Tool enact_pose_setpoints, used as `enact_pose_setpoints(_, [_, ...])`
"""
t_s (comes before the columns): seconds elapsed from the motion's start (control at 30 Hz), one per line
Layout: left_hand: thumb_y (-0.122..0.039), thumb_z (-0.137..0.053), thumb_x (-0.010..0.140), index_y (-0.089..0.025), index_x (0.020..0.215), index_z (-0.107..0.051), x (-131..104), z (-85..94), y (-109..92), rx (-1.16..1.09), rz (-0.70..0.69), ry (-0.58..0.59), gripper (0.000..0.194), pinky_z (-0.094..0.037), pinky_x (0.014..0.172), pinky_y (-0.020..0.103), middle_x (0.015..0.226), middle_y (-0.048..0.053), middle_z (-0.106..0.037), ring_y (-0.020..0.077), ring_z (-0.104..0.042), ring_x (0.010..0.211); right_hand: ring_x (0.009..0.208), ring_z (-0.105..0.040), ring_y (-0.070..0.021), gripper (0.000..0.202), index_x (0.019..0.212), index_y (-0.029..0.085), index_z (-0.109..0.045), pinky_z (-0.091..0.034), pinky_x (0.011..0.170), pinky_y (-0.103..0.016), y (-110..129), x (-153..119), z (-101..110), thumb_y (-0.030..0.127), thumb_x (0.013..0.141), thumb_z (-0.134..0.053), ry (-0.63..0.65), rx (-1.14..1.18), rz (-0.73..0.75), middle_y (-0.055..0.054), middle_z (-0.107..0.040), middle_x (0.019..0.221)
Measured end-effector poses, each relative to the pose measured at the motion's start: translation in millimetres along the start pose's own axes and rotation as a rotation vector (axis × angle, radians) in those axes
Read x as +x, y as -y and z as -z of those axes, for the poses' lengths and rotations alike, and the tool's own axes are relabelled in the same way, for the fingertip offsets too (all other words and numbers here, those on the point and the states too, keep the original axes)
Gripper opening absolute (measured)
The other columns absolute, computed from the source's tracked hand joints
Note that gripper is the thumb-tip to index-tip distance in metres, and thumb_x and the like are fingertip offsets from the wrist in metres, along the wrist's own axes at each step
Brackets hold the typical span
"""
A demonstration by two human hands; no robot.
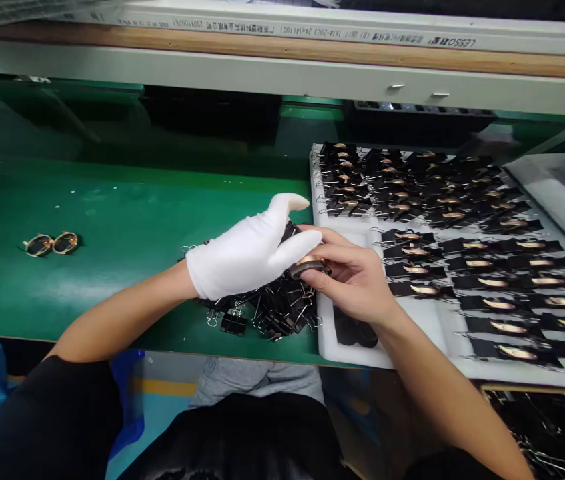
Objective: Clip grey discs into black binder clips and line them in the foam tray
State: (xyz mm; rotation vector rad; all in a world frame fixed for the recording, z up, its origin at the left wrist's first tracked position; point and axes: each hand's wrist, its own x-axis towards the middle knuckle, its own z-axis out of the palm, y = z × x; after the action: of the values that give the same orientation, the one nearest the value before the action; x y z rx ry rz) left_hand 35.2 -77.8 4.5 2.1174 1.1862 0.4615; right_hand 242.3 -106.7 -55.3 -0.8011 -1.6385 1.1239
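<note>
My left hand (245, 257), in a white glove, is closed round a black binder clip (290, 231), most of it hidden by the fingers. My bare right hand (355, 277) pinches a gold-and-dark rounded piece (307, 265), like part of a sunglasses frame. The two hands meet at this piece, and the gloved fingertips cover its upper side. Below them on the green table lies a heap of black binder clips (282, 310) with wire handles. Beside my right wrist, dark rounded pieces (355, 328) lie in a white foam tray (327, 357).
Rows of clipped gold pieces (495, 283) fill much of the foam tray on the right. Gold-rimmed sunglasses (52, 244) lie on the green table (127, 220) at left. A pale rail (262, 67) crosses the back. A box of clips (547, 427) sits low at right.
</note>
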Motion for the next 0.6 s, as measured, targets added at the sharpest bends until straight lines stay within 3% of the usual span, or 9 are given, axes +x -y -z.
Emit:
enact_pose_setpoints(0.07, [-0.053, -0.044, 0.106, -0.017, 0.151, -0.043, -1.9, 2.4, -4.9, -0.088, 0.025, 0.036, 0.057, -0.052, 0.075, 0.032, 0.106, 0.006, -0.075, 0.0204, -0.072, 0.086, 0.106, -0.075, -0.0229, 0.014, 0.104, 0.028, -0.086, -0.065, 0.089, -0.037, -0.6, 1.0, -1.0, 0.032, 0.09, -0.084, 0.018, 0.053, -0.02, -0.009, -0.078, 0.121])
enact_pose_setpoints(0.17, [-0.05, -0.047, 0.106, -0.017, 0.148, -0.047, -4.0, -0.7, -8.6, -0.218, 0.016, -0.017, 0.054, -0.054, 0.082, 0.031, 0.106, 0.005, -0.074, 0.0175, -0.07, 0.088, 0.099, -0.076, -0.0216, 0.01, 0.1, 0.027, -0.086, -0.065, 0.087, -0.036, -0.8, 1.8, -1.8, 0.028, 0.089, -0.084, -0.001, 0.059, 0.005, -0.008, -0.079, 0.111])
enact_pose_setpoints(0.3, [-0.053, -0.059, 0.099, -0.021, 0.137, -0.054, -3.0, -5.2, -5.2, -0.293, -0.017, -0.102, 0.05, -0.055, 0.077, 0.031, 0.112, 0.005, -0.074, 0.0161, -0.068, 0.086, 0.103, -0.074, -0.0228, 0.011, 0.098, 0.031, -0.087, -0.063, 0.088, -0.037, -3.1, -0.2, 1.2, 0.028, 0.088, -0.086, -0.162, 0.031, 0.105, -0.006, -0.08, 0.11])
enact_pose_setpoints(0.47, [-0.069, -0.071, 0.084, -0.022, 0.091, -0.06, 3.1, -4.7, 3.6, -0.124, 0.059, -0.074, 0.049, -0.039, 0.056, 0.027, 0.069, -0.004, -0.065, 0.0127, -0.056, 0.059, 0.111, -0.071, -0.0309, 0.019, 0.096, 0.029, -0.087, -0.061, 0.095, -0.048, -8.2, -1.4, 7.0, 0.047, 0.09, -0.083, -0.301, -0.002, 0.063, -0.009, -0.08, 0.104])
enact_pose_setpoints(0.6, [-0.069, -0.073, 0.081, -0.022, 0.073, -0.053, 6.5, -8.5, 7.3, -0.05, 0.025, -0.137, 0.052, -0.031, 0.054, 0.027, 0.059, -0.005, -0.058, 0.0105, -0.047, 0.053, 0.11, -0.071, -0.0327, 0.029, 0.089, 0.027, -0.085, -0.06, 0.097, -0.052, -8.9, -0.1, 6.9, 0.056, 0.088, -0.082, -0.29, -0.001, 0.009, -0.009, -0.079, 0.1])
